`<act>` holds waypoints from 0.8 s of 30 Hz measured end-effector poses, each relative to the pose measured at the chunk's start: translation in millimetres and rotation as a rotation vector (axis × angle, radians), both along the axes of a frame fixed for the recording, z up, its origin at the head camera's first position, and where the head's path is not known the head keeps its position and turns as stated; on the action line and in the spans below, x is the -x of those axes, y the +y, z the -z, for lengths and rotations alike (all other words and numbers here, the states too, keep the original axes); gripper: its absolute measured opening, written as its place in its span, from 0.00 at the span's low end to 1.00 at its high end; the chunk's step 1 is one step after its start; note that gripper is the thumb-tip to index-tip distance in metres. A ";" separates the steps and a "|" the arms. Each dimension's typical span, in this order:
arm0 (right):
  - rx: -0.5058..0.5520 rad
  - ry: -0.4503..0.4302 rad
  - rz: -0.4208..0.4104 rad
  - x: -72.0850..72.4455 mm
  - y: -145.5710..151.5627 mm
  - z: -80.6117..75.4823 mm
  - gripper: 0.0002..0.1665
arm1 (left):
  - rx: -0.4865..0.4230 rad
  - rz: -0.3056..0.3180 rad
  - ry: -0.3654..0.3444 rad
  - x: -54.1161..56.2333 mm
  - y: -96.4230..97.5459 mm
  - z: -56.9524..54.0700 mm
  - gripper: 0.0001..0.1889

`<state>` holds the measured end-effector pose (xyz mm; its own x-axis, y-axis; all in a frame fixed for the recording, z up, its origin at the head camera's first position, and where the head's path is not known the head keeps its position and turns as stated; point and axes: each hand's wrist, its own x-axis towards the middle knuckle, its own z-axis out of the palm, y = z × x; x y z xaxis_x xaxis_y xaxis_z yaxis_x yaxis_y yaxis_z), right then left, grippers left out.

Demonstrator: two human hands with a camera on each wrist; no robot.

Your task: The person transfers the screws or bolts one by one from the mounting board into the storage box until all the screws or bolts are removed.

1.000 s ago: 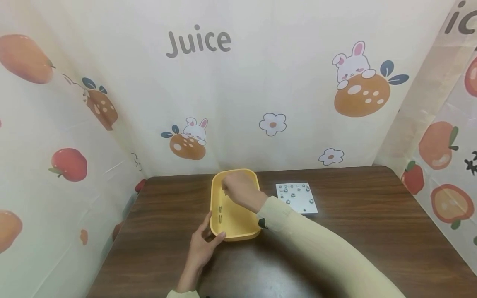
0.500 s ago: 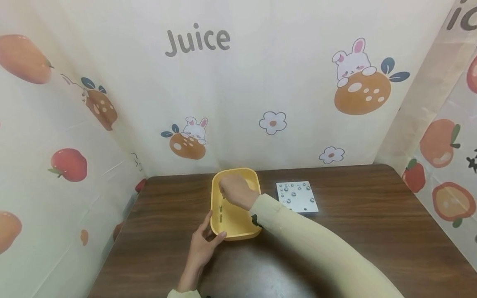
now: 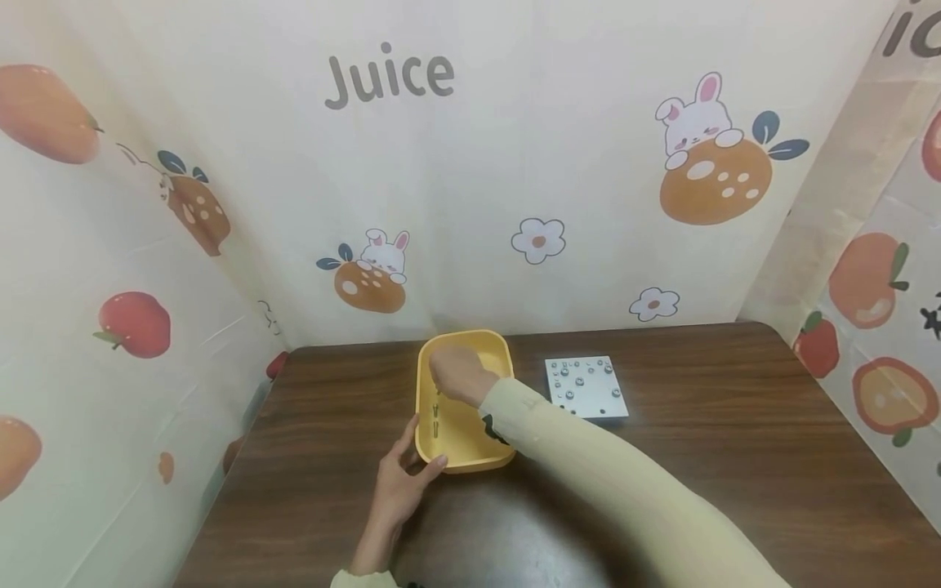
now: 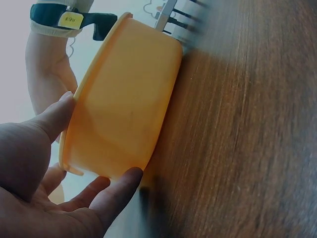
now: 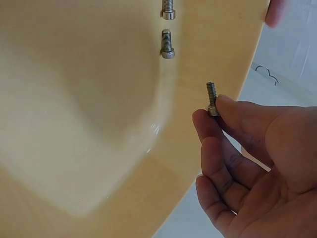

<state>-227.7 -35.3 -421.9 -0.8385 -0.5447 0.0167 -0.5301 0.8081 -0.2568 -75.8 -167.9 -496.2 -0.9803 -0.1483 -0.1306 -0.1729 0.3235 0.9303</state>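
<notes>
A yellow plastic bin [image 3: 470, 441] stands on the table near the wall. My left hand [image 3: 397, 488] holds its near left corner; in the left wrist view the thumb lies at the rim of the bin [image 4: 119, 94] and the fingers rest against the side. Over the bin's far left part is my right hand [image 3: 457, 374]. In the right wrist view, thumb and forefinger pinch a socket head screw [image 5: 212, 101] by its head, threads up. Two more screws, a nearer one [image 5: 168, 45] and another [image 5: 169, 9], lie in line along the bin's floor.
Right of the bin sits a silver metal plate [image 3: 586, 396] with several screws and holes in it. The brown wooden table [image 3: 720, 441] meets a printed cloth wall [image 3: 470, 188] at the back. My right forearm crosses the table between bin and plate.
My right hand has shifted slightly to the left and down inside the bin, the pinched screw moving with it. My left hand keeps its hold on the corner.
</notes>
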 end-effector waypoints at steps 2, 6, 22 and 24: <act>-0.010 -0.033 0.014 0.9 -3.0 1.4 0.21 | 0.004 0.003 0.000 0.0 -0.1 -0.6 0.46; -0.024 -0.066 0.041 2.1 -7.5 4.8 0.18 | 0.008 0.001 -0.002 -0.3 0.1 -1.8 0.46; -0.119 -0.053 0.060 7.6 -15.3 25.3 0.13 | 0.010 0.012 0.005 0.9 -1.4 0.1 0.45; -0.115 -0.055 0.064 8.9 -15.8 28.2 0.15 | 0.011 0.012 0.005 1.0 -1.5 0.0 0.45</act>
<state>-236.6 -51.1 -450.0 -0.8694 -0.4858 -0.0897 -0.4643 0.8656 -0.1878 -76.8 -169.4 -496.2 -0.9827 -0.1378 -0.1237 -0.1639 0.3361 0.9275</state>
